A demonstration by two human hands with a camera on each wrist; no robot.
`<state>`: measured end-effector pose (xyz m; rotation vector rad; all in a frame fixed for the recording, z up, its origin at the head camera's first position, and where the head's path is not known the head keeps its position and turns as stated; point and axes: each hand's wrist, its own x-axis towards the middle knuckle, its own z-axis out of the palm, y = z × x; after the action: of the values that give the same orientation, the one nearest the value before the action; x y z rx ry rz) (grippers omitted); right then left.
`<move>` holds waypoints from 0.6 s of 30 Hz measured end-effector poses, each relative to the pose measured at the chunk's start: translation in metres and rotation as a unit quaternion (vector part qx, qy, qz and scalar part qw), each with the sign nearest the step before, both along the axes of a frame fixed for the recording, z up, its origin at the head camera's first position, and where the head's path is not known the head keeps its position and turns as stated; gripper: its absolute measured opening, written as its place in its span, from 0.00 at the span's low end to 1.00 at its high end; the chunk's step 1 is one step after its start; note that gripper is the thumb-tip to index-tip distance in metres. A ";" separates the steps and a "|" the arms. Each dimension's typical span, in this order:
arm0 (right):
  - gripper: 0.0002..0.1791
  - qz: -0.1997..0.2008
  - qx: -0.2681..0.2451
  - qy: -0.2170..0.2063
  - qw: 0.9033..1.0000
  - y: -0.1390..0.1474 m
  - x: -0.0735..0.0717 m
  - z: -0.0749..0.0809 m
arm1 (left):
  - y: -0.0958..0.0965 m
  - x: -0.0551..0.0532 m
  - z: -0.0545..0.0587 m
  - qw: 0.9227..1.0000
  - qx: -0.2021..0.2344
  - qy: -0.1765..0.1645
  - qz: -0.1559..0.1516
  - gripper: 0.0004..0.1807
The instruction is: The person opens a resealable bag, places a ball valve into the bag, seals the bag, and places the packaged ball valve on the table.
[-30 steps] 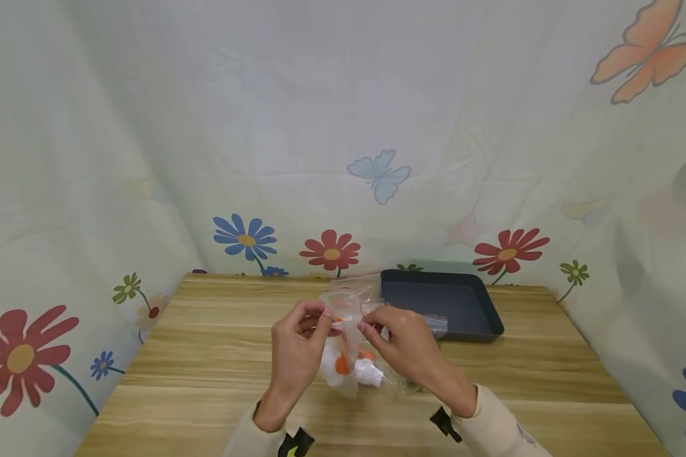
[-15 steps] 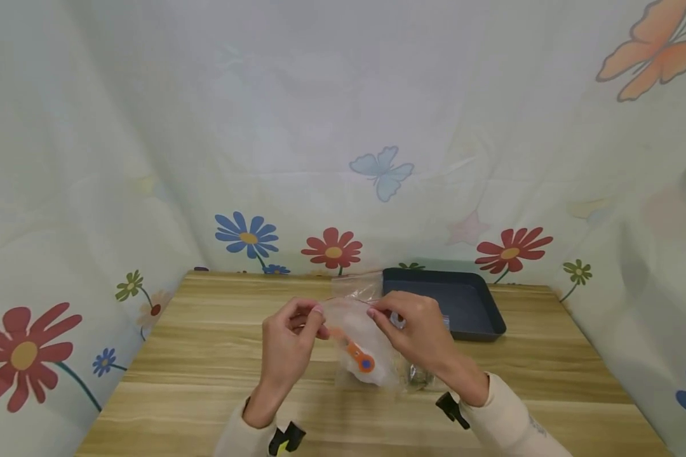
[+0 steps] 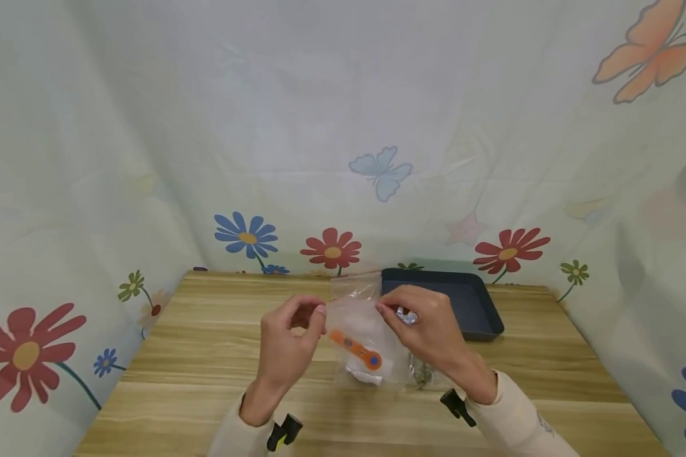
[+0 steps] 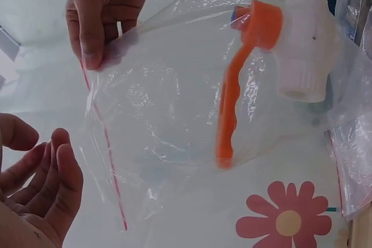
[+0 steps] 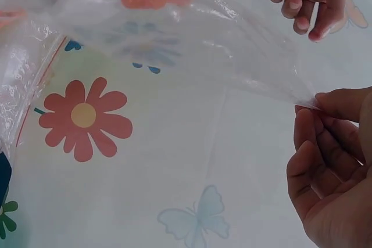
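A clear zip bag (image 4: 157,103) with a red seal line hangs above the table, holding a white plastic ball valve (image 4: 305,45) with an orange lever handle (image 3: 354,349). Between thumb and forefinger, my right hand (image 3: 425,327) pinches the bag's top corner; the pinch is plain in the right wrist view, where the right hand (image 5: 331,155) is at the lower right. My left hand (image 3: 288,346) is just left of the bag's mouth. Its fingers are loosely bent and apart from the plastic, as the left hand (image 4: 40,184) shows in the left wrist view.
A dark rectangular tray (image 3: 488,311) stands at the back right of the wooden table (image 3: 223,317). Another clear bag (image 3: 357,284) lies left of the tray. A bag with small metallic-looking items (image 3: 420,373) is under my right hand. A flowered curtain (image 3: 297,127) hangs behind.
Both hands were at the bag's mouth and spread apart, turning the bag so the orange handle faces up. My left hand has since let go of the edge; my right still holds its corner.
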<state>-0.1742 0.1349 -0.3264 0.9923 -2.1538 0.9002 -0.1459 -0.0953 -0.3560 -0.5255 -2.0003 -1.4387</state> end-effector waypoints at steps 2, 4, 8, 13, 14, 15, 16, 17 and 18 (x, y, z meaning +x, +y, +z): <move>0.01 -0.006 0.001 -0.001 1.000 0.000 0.001 0.001 | 0.001 0.001 0.005 0.999 -0.029 0.022 0.013 0.04; 0.02 -0.012 -0.001 0.004 1.000 -0.001 0.000 0.001 | 0.002 0.001 0.009 0.997 -0.061 0.039 0.024 0.06; 0.06 -0.021 -0.002 0.019 1.000 -0.001 0.000 -0.001 | 0.008 0.000 0.014 0.989 -0.136 0.044 0.039 0.10; 0.06 -0.017 0.013 0.034 0.999 -0.003 0.002 -0.003 | 0.016 -0.002 0.016 0.976 -0.211 0.033 0.037 0.14; 0.06 -0.015 0.016 0.034 0.999 -0.003 0.002 -0.003 | 0.018 -0.002 0.016 0.974 -0.220 0.033 0.033 0.14; 0.06 -0.013 0.018 0.034 0.999 -0.003 0.002 -0.003 | 0.020 -0.003 0.016 0.973 -0.226 0.031 0.029 0.14; 0.06 -0.010 0.019 0.034 0.999 -0.003 0.003 -0.003 | 0.021 -0.003 0.016 0.972 -0.233 0.031 0.026 0.14; 0.07 -0.008 0.020 0.034 0.999 -0.003 0.003 -0.003 | 0.022 -0.004 0.016 0.971 -0.237 0.033 0.023 0.14; 0.07 -0.005 0.020 0.035 0.999 -0.003 0.004 -0.003 | 0.023 -0.004 0.015 0.970 -0.240 0.034 0.019 0.14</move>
<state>-0.1705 0.1315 -0.3296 1.0162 -2.1231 0.8089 -0.1497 -0.0720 -0.3407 -0.7223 -2.2910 -0.8918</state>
